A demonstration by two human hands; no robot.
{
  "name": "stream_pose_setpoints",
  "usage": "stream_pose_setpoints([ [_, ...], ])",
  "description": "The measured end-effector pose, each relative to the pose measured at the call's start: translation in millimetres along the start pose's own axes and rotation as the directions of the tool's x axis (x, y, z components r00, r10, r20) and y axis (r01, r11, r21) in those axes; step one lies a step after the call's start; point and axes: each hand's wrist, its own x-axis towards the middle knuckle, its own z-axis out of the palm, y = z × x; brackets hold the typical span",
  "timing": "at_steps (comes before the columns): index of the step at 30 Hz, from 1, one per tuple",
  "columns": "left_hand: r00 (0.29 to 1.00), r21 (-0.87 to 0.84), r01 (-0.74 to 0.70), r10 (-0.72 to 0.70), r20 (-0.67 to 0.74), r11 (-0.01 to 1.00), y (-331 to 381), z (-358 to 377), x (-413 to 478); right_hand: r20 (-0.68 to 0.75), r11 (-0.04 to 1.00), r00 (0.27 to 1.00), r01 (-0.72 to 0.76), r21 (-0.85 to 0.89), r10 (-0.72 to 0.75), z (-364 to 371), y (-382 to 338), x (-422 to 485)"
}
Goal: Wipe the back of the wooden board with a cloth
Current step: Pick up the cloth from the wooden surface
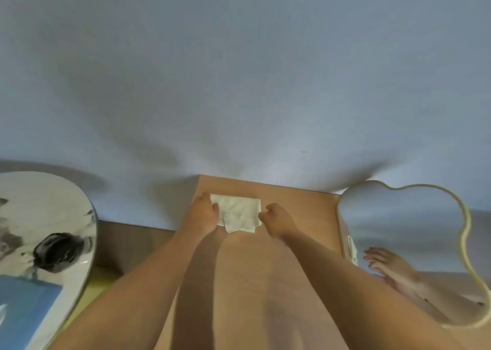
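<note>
A light wooden board (292,217) stretches away from me to the pale wall. A folded white cloth (239,211) lies flat on it near its far edge. My left hand (203,213) grips the cloth's left edge with curled fingers. My right hand (277,218) holds the cloth's right edge, fingers closed on it. Both forearms reach out over the board.
A cloud-shaped mirror with a yellow rim (414,243) stands at the right and reflects a hand. An oval mirror (45,230) stands at the left, with a blue object (24,304) below it. The plain wall (239,84) rises right behind the board.
</note>
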Motion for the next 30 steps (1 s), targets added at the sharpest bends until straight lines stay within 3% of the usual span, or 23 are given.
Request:
stream_pose_setpoints([
  [4, 0.988, -0.059, 0.145, -0.141, 0.061, 0.988, -2.0, 7.7, 45.1, 0.006, 0.988, 0.99, -0.139, 0.067, 0.139, 8.2, -8.3, 50.1],
  [9, 0.946, 0.004, 0.319, -0.319, 0.066, 0.948, 5.7, 25.2, 68.0, -0.079, 0.965, 0.966, -0.237, 0.114, 0.246, 26.3, -8.4, 84.8],
  [14, 0.915, -0.1, 0.402, -0.397, 0.066, 0.91, 9.9, 35.2, 75.6, -0.093, 0.936, 0.938, -0.317, 0.156, 0.333, 41.1, -7.1, 91.7],
  [19, 0.927, -0.155, 0.375, -0.368, 0.071, 0.914, 5.2, 39.6, 80.8, -0.064, 0.938, 0.948, -0.296, 0.183, 0.311, 45.1, -10.5, 91.3],
  [24, 0.957, -0.226, 0.278, -0.289, -0.016, 0.934, -0.5, 44.1, 72.6, -0.117, 0.992, 0.987, -0.106, 0.062, 0.113, 44.6, -7.9, 79.5],
  [27, 0.977, -0.301, 0.181, -0.205, -0.051, 0.936, -5.2, 46.0, 63.1, -0.124, 0.967, 0.988, -0.057, 0.25, 0.09, 40.3, -8.5, 68.6],
  [30, 0.984, -0.525, 0.143, -0.179, -0.019, 0.839, -4.2, 36.4, 50.7, -0.074, 0.868, 0.987, -0.09, 0.489, 0.144, 26.8, -11.1, 52.9],
])
